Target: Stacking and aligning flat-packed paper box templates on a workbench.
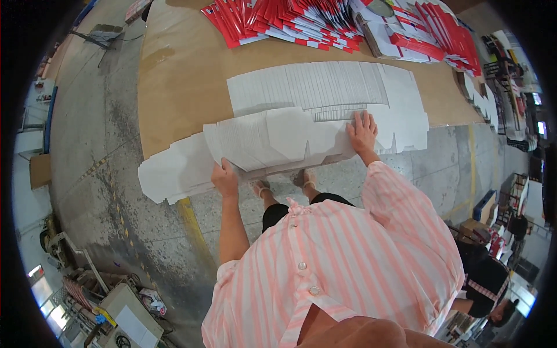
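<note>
White die-cut card blanks (264,136) lie fanned in overlapping layers along the near edge of the table. My left hand (225,178) grips their near edge at the left, with the thumb on top and the other fingers mostly hidden below. My right hand (362,133) rests on the blanks toward the right, its fingers stretched out and pointing away from me. Beyond it, a wider fanned row of white blanks (307,84) lies on the table. More white blanks (174,165) stick out past the table edge at the left.
Brown paper or board covers the table (180,87). Red and white flat packs (290,23) are heaped at its far side, beside a white box (383,35) at the right. Another person (484,275) is at the lower right. Machinery (125,319) stands at the lower left.
</note>
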Demonstrator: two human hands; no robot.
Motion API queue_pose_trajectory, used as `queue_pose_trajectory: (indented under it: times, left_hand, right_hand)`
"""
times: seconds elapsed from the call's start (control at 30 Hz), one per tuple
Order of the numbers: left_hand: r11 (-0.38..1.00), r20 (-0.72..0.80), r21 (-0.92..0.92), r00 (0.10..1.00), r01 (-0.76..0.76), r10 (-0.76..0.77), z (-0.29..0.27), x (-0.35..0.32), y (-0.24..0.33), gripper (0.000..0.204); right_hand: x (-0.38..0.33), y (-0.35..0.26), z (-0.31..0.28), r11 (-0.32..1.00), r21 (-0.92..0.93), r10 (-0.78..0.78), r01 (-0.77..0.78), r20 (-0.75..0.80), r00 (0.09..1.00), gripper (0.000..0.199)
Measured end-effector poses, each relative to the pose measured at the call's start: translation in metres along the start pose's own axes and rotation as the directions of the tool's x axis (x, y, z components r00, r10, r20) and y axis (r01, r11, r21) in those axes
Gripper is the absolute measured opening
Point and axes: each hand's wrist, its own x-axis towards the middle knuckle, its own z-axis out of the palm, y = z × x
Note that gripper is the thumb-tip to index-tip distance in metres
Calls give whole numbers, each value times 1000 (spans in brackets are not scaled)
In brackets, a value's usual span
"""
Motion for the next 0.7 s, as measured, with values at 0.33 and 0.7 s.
queue_pose_trajectory:
  times: [0.33,0.7]
  left_hand:
    - [997,82,60,995,51,-55,-4,12,5,27]
    - [331,376,-746,776,578,-506,6,13,-33,12]
  right_hand:
    - [-1,5,4,1000,-20,-5,5,-2,1000,51]
    - [-1,4,7,997,-73,-11,10,-1,1000,53]
